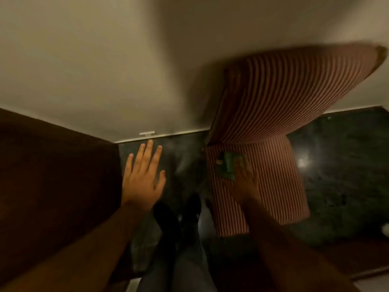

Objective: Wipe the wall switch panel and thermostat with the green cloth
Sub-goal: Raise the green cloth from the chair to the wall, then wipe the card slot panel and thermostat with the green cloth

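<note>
The green cloth (228, 167) lies on the seat of a red-striped chair (263, 186) at right, the blurred right hand (245, 180) touching its near edge, grip unclear, while the left hand (143, 175) hovers fingers spread apart over the dark floor (336, 165) beside a wooden cabinet (54, 175).

I find no legible text, label, brand, number or sign in this head view; the picture is dim and motion-blurred, and no surface carries readable marking.
</note>
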